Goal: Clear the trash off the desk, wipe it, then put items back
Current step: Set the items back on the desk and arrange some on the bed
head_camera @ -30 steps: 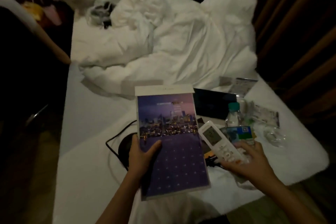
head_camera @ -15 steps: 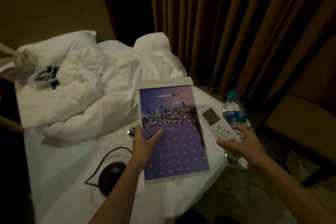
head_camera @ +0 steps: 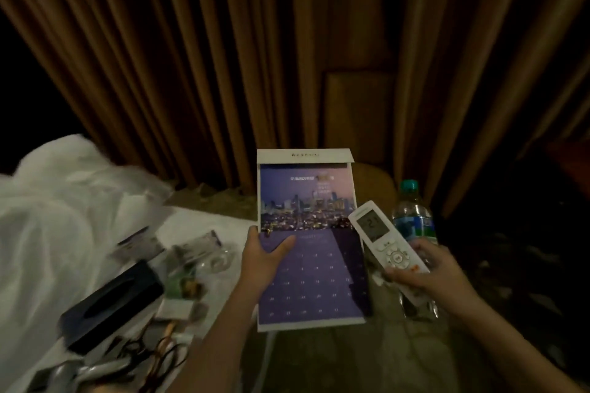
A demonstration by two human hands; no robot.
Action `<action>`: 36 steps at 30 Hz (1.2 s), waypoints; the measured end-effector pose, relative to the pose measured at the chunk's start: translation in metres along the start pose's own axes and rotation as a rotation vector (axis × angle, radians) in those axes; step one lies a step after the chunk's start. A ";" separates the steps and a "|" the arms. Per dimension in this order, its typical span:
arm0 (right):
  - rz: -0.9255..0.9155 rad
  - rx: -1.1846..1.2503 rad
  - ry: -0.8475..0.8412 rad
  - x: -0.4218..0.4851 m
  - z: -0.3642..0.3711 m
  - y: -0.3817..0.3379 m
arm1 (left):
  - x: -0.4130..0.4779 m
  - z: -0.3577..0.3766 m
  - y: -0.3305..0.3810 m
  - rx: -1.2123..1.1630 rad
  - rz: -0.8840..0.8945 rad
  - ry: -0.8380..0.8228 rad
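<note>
My left hand point(head_camera: 261, 262) grips the left edge of a purple calendar point(head_camera: 309, 242) with a city skyline photo, thumb lying across its front. My right hand point(head_camera: 427, 268) holds a white remote control point(head_camera: 383, 239) with a small screen, together with a clear water bottle point(head_camera: 413, 220) with a teal cap and blue label. Both hands are raised in front of brown curtains, to the right of the bed. The desk is out of view.
A white bed point(head_camera: 204, 223) at the lower left carries a rumpled duvet point(head_camera: 54, 210), a dark flat box point(head_camera: 111, 300), glass items point(head_camera: 217, 260), small packets point(head_camera: 180, 306) and tangled cables point(head_camera: 150, 351). Brown curtains point(head_camera: 223, 51) fill the back. Dim floor lies lower right.
The view has swung right, from the bed toward the curtains. The calendar, remote and bottle, lifted off the bed, stay in my hands and travel with the turn.
</note>
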State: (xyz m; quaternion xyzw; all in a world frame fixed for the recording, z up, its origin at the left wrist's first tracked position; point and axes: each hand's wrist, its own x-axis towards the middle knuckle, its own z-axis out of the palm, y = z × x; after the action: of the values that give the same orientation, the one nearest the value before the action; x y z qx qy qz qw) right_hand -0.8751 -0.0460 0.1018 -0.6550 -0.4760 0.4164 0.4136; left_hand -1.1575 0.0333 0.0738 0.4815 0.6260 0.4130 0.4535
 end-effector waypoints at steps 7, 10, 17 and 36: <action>0.079 0.072 0.310 0.000 -0.139 0.042 | 0.028 0.190 0.049 0.029 0.076 -0.291; 0.159 0.109 0.420 0.000 -0.184 0.063 | 0.042 0.263 0.070 0.099 0.095 -0.431; 0.326 0.101 0.651 0.003 -0.291 0.118 | 0.062 0.448 0.104 0.128 0.191 -0.732; 0.773 0.341 1.398 -0.066 -0.396 0.203 | -0.041 0.796 0.114 0.533 0.439 -1.583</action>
State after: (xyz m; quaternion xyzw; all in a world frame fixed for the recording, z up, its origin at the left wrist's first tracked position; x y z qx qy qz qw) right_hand -0.4598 -0.2091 0.0451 -0.8094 0.2214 0.0917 0.5362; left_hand -0.3575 0.0789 -0.0078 0.8279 0.0948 -0.1263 0.5382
